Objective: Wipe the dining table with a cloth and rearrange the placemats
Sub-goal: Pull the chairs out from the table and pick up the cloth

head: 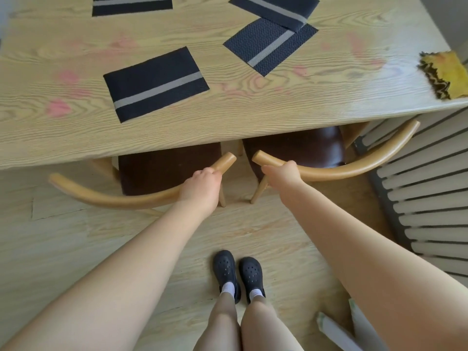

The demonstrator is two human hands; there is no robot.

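the left grip (202,184) curls round the curved wooden back rail of the left chair (114,196), and the right grip (283,173) curls round the rail of the right chair (354,163); both chairs sit tucked under the near edge of the bench (50,138). four dark placemats lie askew: one (155,83) near that edge, two overlapping (271,45) further back, one (131,5) at the far edge. a yellow cloth (448,74) lies crumpled at the bench's right edge.
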